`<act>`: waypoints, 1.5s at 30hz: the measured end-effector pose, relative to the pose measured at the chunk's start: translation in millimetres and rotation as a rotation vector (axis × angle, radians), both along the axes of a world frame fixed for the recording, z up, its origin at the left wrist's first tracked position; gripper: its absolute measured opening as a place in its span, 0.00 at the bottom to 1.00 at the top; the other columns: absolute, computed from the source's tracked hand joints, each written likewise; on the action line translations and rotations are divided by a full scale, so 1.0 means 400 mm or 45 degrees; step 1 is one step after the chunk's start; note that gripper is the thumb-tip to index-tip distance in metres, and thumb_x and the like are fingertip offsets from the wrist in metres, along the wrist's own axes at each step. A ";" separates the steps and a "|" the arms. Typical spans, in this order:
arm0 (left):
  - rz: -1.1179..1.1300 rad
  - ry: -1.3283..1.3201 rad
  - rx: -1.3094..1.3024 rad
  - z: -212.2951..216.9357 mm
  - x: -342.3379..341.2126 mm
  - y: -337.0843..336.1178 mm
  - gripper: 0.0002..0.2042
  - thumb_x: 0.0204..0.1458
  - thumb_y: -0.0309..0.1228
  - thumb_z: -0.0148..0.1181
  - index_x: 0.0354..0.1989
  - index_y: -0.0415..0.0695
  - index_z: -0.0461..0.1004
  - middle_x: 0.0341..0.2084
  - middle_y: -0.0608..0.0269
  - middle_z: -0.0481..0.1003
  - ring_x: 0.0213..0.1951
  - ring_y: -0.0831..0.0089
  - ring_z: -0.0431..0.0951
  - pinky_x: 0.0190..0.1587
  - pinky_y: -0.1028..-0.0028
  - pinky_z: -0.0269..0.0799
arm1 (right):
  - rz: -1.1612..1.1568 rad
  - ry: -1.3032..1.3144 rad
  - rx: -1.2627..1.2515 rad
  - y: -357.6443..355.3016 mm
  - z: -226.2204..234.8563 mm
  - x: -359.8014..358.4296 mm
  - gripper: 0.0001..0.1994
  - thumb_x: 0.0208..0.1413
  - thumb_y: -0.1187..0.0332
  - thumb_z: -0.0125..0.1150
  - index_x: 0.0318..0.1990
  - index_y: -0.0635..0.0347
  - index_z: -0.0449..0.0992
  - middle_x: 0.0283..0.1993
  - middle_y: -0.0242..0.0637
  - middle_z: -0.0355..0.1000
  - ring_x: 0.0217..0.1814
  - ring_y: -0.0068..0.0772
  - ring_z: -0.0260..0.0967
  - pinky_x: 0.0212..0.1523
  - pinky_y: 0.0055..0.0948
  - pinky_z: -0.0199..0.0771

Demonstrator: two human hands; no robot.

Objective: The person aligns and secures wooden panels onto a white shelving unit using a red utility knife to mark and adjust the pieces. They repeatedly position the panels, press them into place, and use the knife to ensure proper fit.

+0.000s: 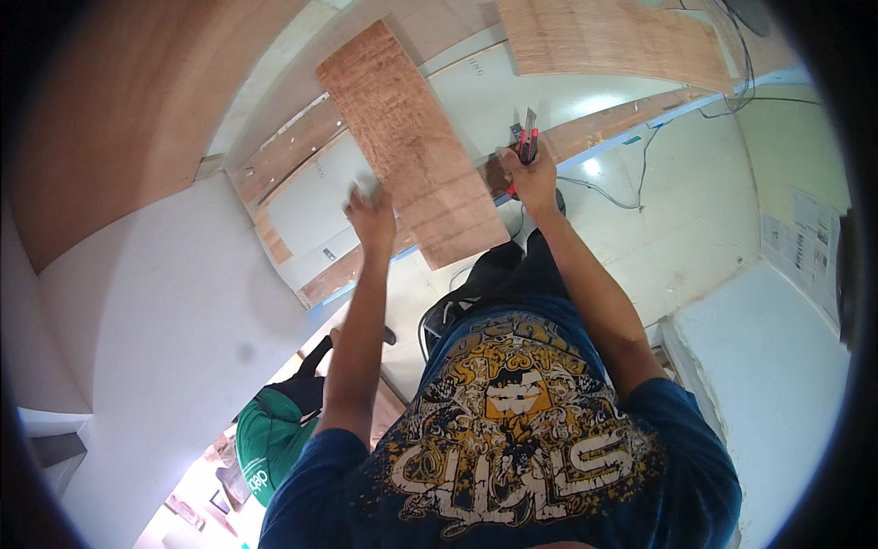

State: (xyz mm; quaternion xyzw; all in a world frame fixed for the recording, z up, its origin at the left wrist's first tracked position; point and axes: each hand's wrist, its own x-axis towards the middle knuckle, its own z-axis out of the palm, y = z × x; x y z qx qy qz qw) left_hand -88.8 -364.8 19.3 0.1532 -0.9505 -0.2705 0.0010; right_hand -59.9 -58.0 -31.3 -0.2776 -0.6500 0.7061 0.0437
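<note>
I take this for a carpentry or fit-out workshop. Plywood sheets (604, 37) lie spread over a white workbench (512, 91) edged with bare wooden strips, and a loose plywood offcut (412, 146) sits across it. Large white laminate panels (174, 302) lean beside the bench. Black power cables (631, 174) trail over a pale glossy floor (677, 229), and a red utility knife (527, 137) is out over the bench.

We count 2 hands up, left (370, 218) and right (530, 174), 1 red knife (528, 139), 1 plywood strip (412, 146) between them, and 1 black cable (640, 169) trailing right.
</note>
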 end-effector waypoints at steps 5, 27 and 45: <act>0.452 -0.421 0.959 0.061 0.152 0.101 0.39 0.62 0.33 0.66 0.74 0.30 0.49 0.48 0.52 0.75 0.44 0.70 0.76 0.45 0.72 0.76 | -0.192 0.040 -0.260 -0.030 -0.009 -0.056 0.14 0.57 0.73 0.72 0.42 0.66 0.70 0.31 0.35 0.76 0.28 0.25 0.77 0.28 0.26 0.80; 0.453 0.026 1.078 -0.033 0.073 0.120 0.21 0.60 0.25 0.67 0.56 0.26 0.68 0.41 0.55 0.77 0.36 0.75 0.75 0.35 0.75 0.73 | 0.294 -0.198 0.800 0.004 0.089 -0.162 0.19 0.54 0.60 0.71 0.43 0.66 0.74 0.35 0.59 0.79 0.41 0.63 0.80 0.44 0.57 0.78; -0.702 0.301 -0.405 0.049 -0.198 0.292 0.28 0.63 0.41 0.57 0.71 0.48 0.65 0.71 0.46 0.56 0.72 0.41 0.53 0.69 0.39 0.49 | 0.685 -0.172 0.157 0.053 0.097 -0.030 0.16 0.67 0.64 0.56 0.55 0.65 0.69 0.38 0.43 0.70 0.36 0.40 0.68 0.38 0.39 0.72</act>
